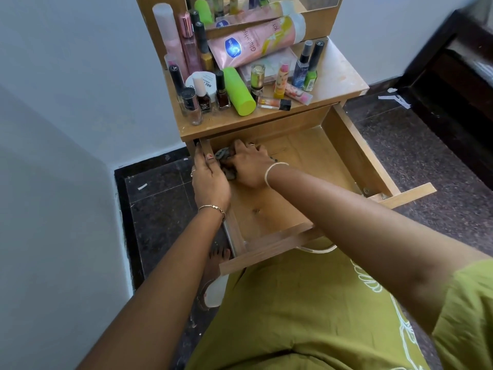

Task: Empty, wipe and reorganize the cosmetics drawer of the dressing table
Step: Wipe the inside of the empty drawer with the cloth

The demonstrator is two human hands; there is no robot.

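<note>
— Where are the hands?
— The right hand point(250, 164) grips a crumpled grey cloth point(222, 153) in the back left corner of the pulled-out wooden drawer point(354, 156); the left hand point(210, 177) holds its left wall.

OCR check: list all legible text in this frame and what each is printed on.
"Gluta-H": large pink squeeze tube; the rest of the word is hidden.
"NAIL": white round jar lid; the line under it is too blurred to read.
Blue oval logo on the same tube: blurred, not readable.
Dark nail polish bottles and the other small bottles: labels too small to read.
</note>
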